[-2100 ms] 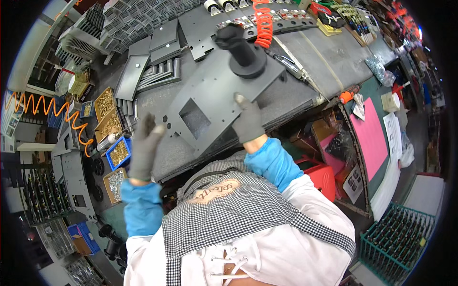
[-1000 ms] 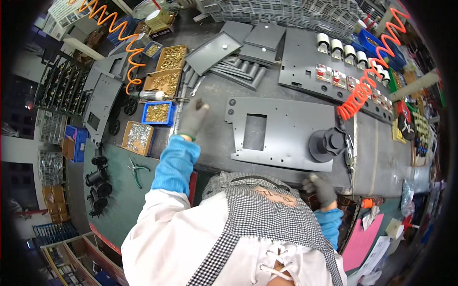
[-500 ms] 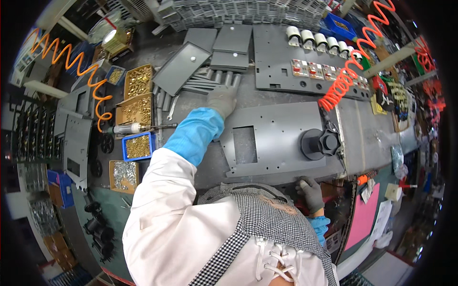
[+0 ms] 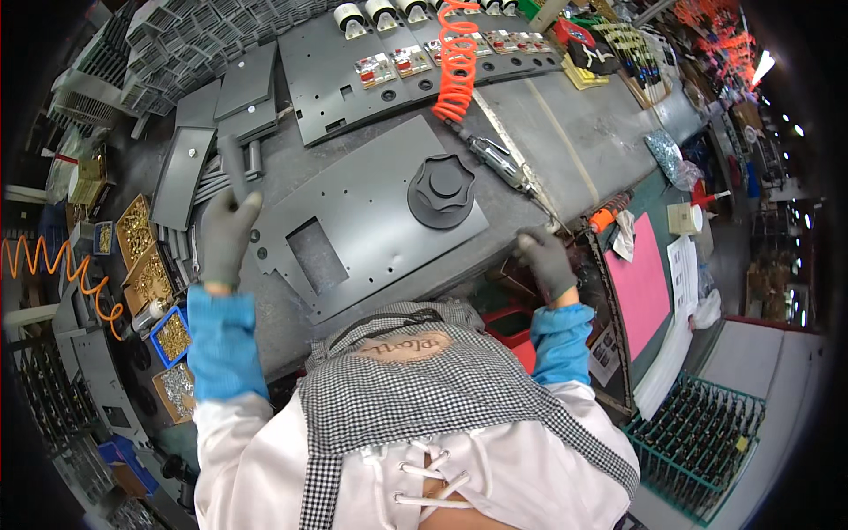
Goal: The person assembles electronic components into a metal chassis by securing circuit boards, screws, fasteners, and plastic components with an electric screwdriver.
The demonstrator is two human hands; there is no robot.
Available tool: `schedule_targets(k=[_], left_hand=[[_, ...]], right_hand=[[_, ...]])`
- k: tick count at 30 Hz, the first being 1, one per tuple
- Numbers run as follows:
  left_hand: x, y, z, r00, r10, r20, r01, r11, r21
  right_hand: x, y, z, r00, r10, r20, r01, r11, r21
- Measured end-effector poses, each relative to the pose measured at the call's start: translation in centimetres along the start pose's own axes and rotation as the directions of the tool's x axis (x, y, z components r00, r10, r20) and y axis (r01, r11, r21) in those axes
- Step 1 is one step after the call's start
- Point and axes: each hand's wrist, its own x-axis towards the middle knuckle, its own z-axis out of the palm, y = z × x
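Note:
My gloved left hand [image 4: 227,237] is closed around the lower end of a grey metal tube [image 4: 233,168], which sticks up and away from it and is slightly blurred. More such tubes [image 4: 255,159] lie by the stacked panels behind. Just right of this hand, a flat grey metal plate [image 4: 362,234] with a rectangular cutout rests on the bench. A black star-shaped knob on a round base [image 4: 442,191] stands on its right part. Over the bench's front edge hovers my gloved right hand [image 4: 546,265], its fingers loosely bent and apart, with nothing visible in them.
An air screwdriver [image 4: 499,161] on an orange coiled hose [image 4: 457,71] lies right of the plate. Behind is a larger panel [image 4: 322,97] bearing casters and red switches. Boxes of brass fittings [image 4: 148,281] stand at left. A pink sheet [image 4: 638,287] lies at right.
The view has swung to the right. My left hand has drawn back from the tubes with one in its grip. My right hand has come up near the bench edge.

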Motion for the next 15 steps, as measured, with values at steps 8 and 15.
schedule_targets(k=[8, 15], left_hand=[[-13.2, 0.6, 10.8, 0.972, 0.15, 0.178, -0.072, 0.92, -0.385], [-14.0, -0.3, 16.1, 0.9, 0.352, 0.257, -0.327, 0.935, -0.133]], right_hand=[[8.4, -1.7, -8.5, 0.806, -0.48, -0.346, 0.204, 0.775, -0.598], [6.3, 0.0, -17.3, 0.74, -0.384, -0.553, -0.215, 0.644, -0.735]])
